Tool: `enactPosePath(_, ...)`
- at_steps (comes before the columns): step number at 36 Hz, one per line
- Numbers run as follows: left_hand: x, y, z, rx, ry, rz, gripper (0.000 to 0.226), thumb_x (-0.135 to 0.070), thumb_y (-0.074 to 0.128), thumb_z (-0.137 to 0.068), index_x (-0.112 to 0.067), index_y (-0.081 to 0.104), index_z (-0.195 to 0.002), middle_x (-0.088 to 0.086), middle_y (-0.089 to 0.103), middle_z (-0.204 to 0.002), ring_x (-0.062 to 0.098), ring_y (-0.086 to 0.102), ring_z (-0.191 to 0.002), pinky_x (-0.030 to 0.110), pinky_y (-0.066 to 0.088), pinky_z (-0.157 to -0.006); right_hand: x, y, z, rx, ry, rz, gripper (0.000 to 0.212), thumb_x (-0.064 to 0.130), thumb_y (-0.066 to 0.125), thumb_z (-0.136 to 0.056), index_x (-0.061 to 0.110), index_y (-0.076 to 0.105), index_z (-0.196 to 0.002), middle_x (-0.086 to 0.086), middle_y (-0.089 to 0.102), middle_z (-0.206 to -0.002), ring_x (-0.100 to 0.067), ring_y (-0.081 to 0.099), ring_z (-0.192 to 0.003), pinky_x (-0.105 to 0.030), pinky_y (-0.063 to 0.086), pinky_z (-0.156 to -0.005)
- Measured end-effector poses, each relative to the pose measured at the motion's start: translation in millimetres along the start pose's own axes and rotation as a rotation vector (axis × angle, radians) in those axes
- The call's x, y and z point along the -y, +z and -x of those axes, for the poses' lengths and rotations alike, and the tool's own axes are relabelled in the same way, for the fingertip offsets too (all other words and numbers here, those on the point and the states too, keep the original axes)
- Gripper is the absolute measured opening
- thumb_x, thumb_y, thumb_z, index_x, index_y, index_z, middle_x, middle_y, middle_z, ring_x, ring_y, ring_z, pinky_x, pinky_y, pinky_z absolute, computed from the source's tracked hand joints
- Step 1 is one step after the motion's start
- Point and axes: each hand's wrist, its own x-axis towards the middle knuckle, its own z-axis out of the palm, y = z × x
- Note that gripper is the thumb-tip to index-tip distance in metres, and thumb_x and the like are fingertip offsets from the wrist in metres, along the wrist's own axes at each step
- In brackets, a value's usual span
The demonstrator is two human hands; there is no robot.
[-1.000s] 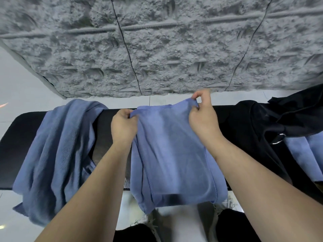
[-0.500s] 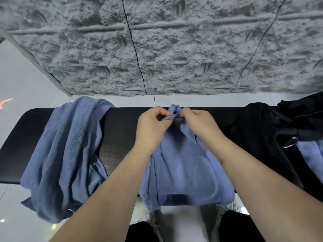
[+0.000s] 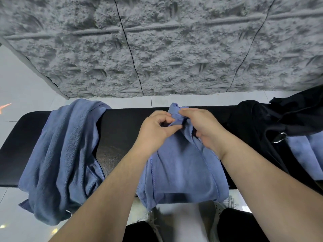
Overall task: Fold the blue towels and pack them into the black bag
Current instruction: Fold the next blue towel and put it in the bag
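Backing everything, a rough grey stone wall (image 3: 174,49) rises beyond the pale tiled floor (image 3: 26,81). Nearer than that, a long black bench (image 3: 120,130) runs left to right under the grip. A loose blue towel (image 3: 64,154) is draped over it well left of the grip; the black bag (image 3: 272,126) slumps to the right, nearer the right hand (image 3: 201,126), with more blue cloth showing just beyond it. Below the grip hangs the half-folded towel (image 3: 181,172), its long axis running toward the person and off the bench's near edge. Both hands pinch its bunched top corners, the left hand (image 3: 157,128) touching the right.
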Motion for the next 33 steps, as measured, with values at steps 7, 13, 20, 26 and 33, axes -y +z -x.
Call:
enactPosePath(7, -12.7, 4.1, 2.1, 0.028, -0.035, 0.033, 0.009, -0.011, 0.079, -0.081, -0.017, 0.075, -0.078, -0.009, 0.065, -0.084, -0.007, 0.058, -0.073, 0.009, 0.041, -0.069, -3.2, -3.3, -2.6, 0.029, -0.046, 0.106, 0.022, 0.017, 0.059, -0.094, 0.003, 0.075, -0.094, -0.010, 0.075, -0.085, -0.010, 0.065, -0.071, -0.016, 0.046, -0.058)
enactPosePath(13, -11.9, -6.1, -1.3, -0.143, -0.138, 0.106, 0.004, -0.017, 0.080, -0.081, -0.016, 0.077, -0.077, -0.001, 0.072, -0.083, 0.005, 0.060, -0.072, 0.030, 0.049, -0.071, -2.7, -6.0, -2.0, -0.058, -0.042, 0.107, 0.021, 0.025, 0.065, -0.092, 0.008, 0.075, -0.086, 0.002, 0.071, -0.070, -0.007, 0.060, -0.063, -0.015, 0.044, -0.059)
enactPosePath(20, -11.7, -42.5, 11.8, -0.304, -0.217, 0.117, 0.005, -0.019, 0.075, -0.086, -0.020, 0.079, -0.082, 0.003, 0.077, -0.083, 0.022, 0.073, -0.084, 0.044, 0.059, -0.080, -7.5, -25.2, 5.2, -0.181, -0.256, 0.251, 0.026, 0.012, 0.055, -0.093, 0.027, 0.076, -0.095, 0.005, 0.075, -0.104, -0.014, 0.068, -0.105, -0.032, 0.051, -0.101)
enactPosePath(26, -17.8, -66.9, 28.0, -0.461, -0.227, 0.215, 0.010, -0.017, 0.071, -0.090, -0.023, 0.067, -0.083, -0.020, 0.068, -0.066, -0.003, 0.061, -0.064, 0.015, 0.050, -0.059, -6.9, -45.4, 23.5, -0.271, -0.348, 0.188, 0.030, 0.008, 0.052, -0.095, 0.026, 0.076, -0.100, 0.016, 0.072, -0.097, -0.002, 0.066, -0.097, -0.026, 0.052, -0.098)
enactPosePath(33, -42.0, -106.2, 56.8, -0.437, -0.200, 0.140, 0.004, -0.022, 0.073, -0.089, -0.020, 0.074, -0.085, 0.002, 0.074, -0.084, 0.022, 0.069, -0.083, 0.038, 0.055, -0.075, -4.5, -67.7, 53.9, -0.275, -0.417, 0.159, 0.027, 0.010, 0.056, -0.096, 0.024, 0.075, -0.107, 0.015, 0.070, -0.106, 0.000, 0.061, -0.103, -0.009, 0.044, -0.084)
